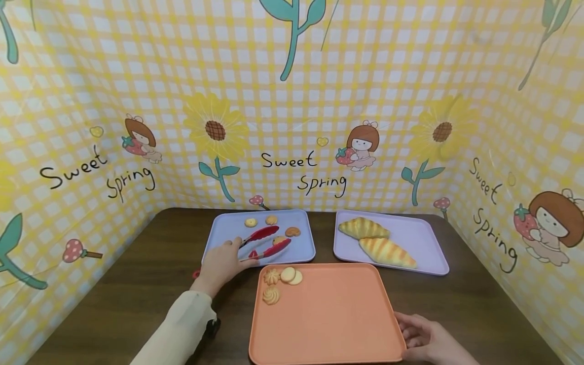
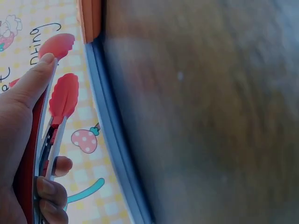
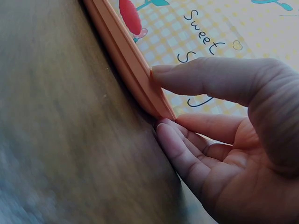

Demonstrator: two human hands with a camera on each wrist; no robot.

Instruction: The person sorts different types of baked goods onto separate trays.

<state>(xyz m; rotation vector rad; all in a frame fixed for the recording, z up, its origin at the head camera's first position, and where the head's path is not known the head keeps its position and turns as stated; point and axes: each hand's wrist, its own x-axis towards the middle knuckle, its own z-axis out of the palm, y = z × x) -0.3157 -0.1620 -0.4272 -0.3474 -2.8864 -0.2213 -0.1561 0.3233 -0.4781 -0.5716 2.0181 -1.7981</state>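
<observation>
My left hand (image 1: 242,252) grips a pair of red tongs (image 1: 266,243) over the left purple tray (image 1: 223,228). The tong arms stand apart with a small cookie (image 1: 279,240) between their tips. In the left wrist view my thumb (image 2: 32,79) lies along the tongs (image 2: 63,95) and my fingers curl round the handle. My right hand (image 1: 406,329) pinches the front right corner of the orange tray (image 1: 333,324), thumb on the rim (image 3: 126,60) and fingers (image 3: 177,144) under it. Several cookies (image 1: 283,281) lie in the orange tray's far left corner.
Three more cookies (image 1: 271,220) lie on the left purple tray. A second purple tray (image 1: 420,233) at the back right holds two croissants (image 1: 378,241). All trays sit on a dark wooden table (image 1: 137,284) walled by a yellow checked backdrop on three sides.
</observation>
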